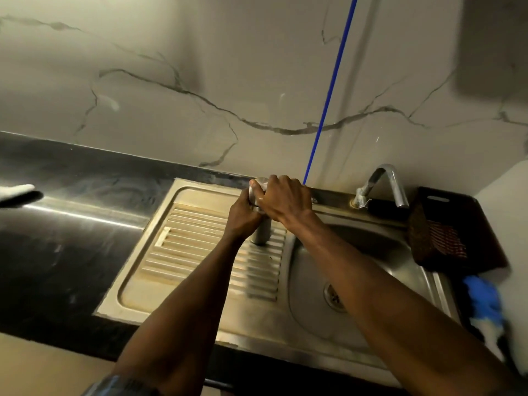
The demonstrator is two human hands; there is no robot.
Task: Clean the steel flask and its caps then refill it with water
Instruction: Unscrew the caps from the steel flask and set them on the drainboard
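Steel flask (261, 228): slim cylinder, dull grey metal, standing upright w/ base on the ribbed drainboard (200, 238) of the sink, just left of the basin. Only lower body shows; upper part wrapped by both hands. Cap (258, 182) at top, silvery, partly visible above the fingers.

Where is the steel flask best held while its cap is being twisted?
Probably round the bare lower body of the steel flask, coming from the left over the ribbed drainboard. It stands upright there, and the left hand and right hand already crowd its top, where the cap sits.
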